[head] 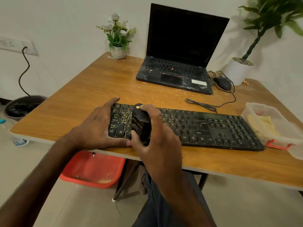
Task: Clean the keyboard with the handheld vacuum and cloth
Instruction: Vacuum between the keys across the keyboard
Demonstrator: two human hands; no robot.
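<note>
Head: right hand (157, 136) hides most of vacuum (141, 122).

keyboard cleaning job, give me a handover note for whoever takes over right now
Left hand: flat on the left end of the long black keyboard, steadying it.
Right hand: grips the small black handheld vacuum, held over the left keys.
Yellow cloth: lies in the clear plastic box at the keyboard's right end.
Done: vacuuming begun at the left; yellow specks show there.
Left: vacuum the other keys, then wipe with the cloth.
</note>
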